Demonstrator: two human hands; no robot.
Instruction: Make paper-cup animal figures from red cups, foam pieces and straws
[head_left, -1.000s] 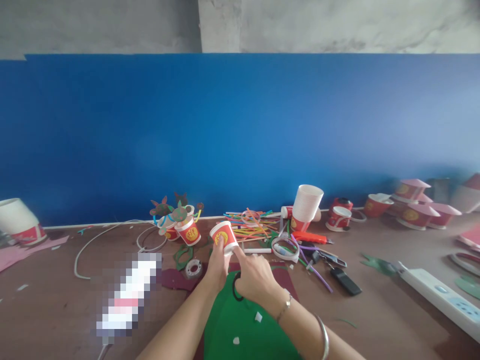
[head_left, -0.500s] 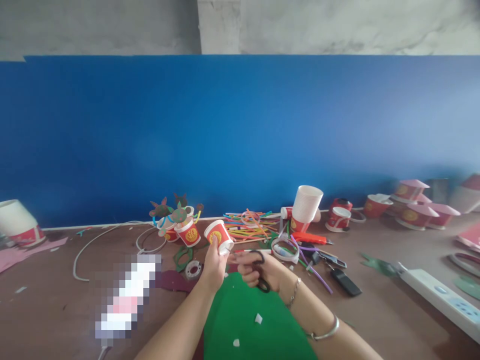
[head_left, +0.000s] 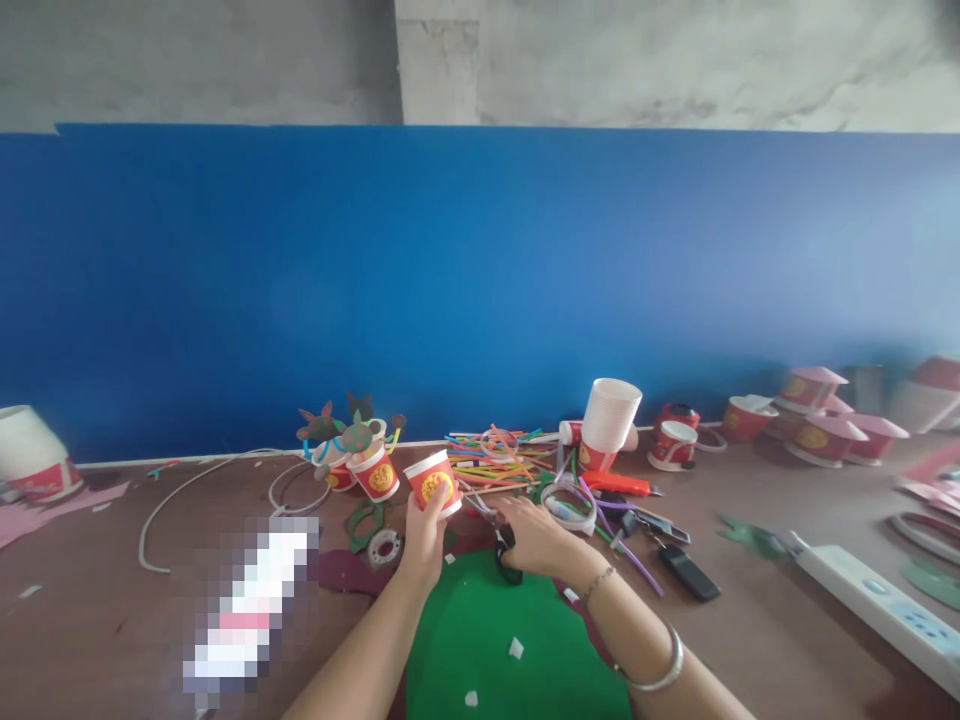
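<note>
Left hand (head_left: 425,535) curls firmly around a red-and-white paper cup (head_left: 433,483); right hand (head_left: 534,535) closes on black-handled scissors (head_left: 506,555), blades toward the cup. Step appears to be cutting; the cup needs steady holding.

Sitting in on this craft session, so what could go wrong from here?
The scissors in the right hand have their blades pointing toward the paper cup gripped in the left hand, so a slip could nick those fingers or tear the cup. The orange craft knife lies beside the heap of coloured straws, so reaching across the straws might catch its tip.
</note>
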